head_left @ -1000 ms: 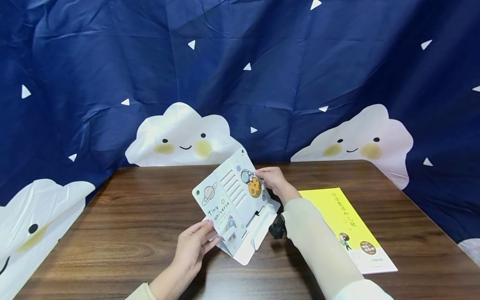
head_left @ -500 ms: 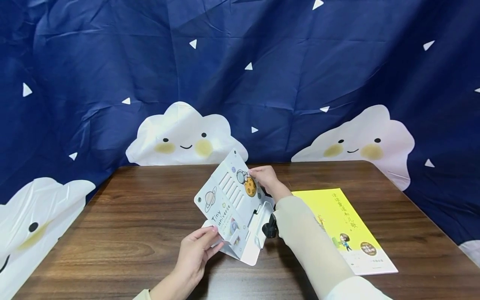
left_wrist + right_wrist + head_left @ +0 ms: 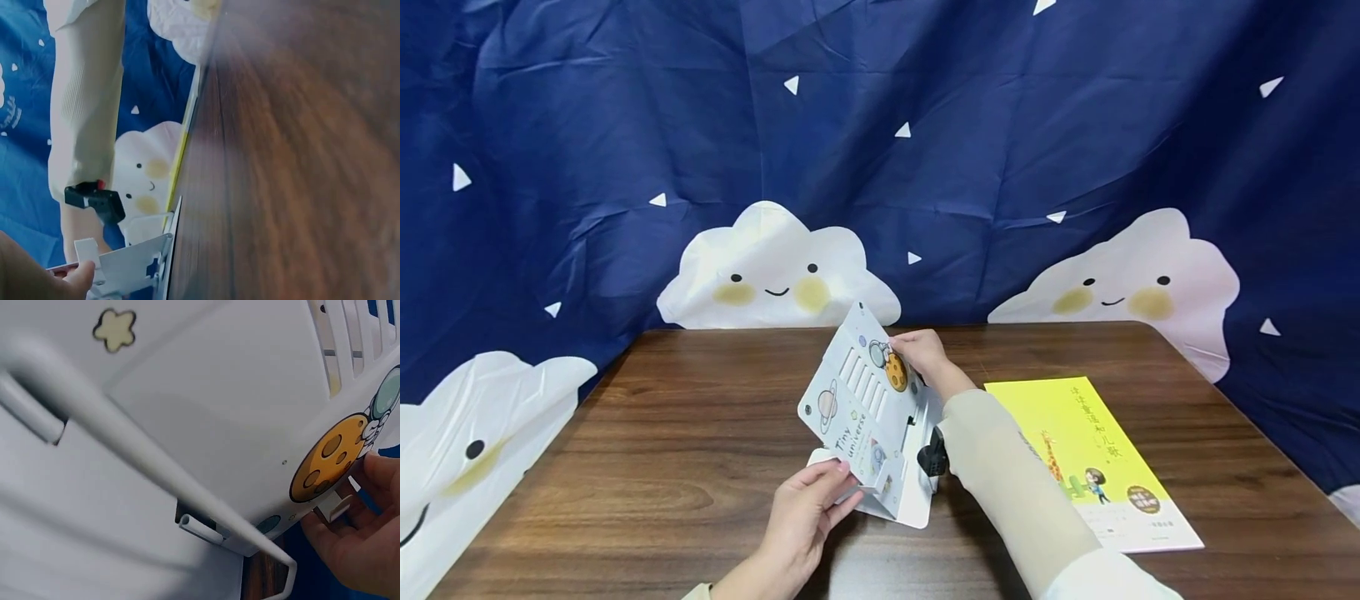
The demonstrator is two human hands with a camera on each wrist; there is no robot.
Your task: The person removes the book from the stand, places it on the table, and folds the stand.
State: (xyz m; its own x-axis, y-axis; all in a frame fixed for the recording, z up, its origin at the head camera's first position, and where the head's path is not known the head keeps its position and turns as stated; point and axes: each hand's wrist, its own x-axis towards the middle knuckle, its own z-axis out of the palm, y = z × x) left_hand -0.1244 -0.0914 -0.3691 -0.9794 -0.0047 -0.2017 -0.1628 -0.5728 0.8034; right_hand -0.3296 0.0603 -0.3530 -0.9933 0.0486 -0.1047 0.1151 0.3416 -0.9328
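White metal or plastic, I cannot tell which, the stand is gripped by both hands over the middle of the table. The left hand pinches the panel's lower left corner, thumb in front; the right hand holds its far right edge, fingers bent around it beside the orange moon. The panel leans back, tilted to one side, above a flat base; whether the base touches the wood I cannot tell. Across the panel run a row of slots, a ringed planet and the words "Tiny universe". Close up, the right wrist view shows a white bar crossing in front. A black device sits at the right wrist, below a cream sleeve. Right of the stand, a yellow and white book lies flat, partly behind that sleeve. Behind the table hangs blue cloth with smiling clouds.
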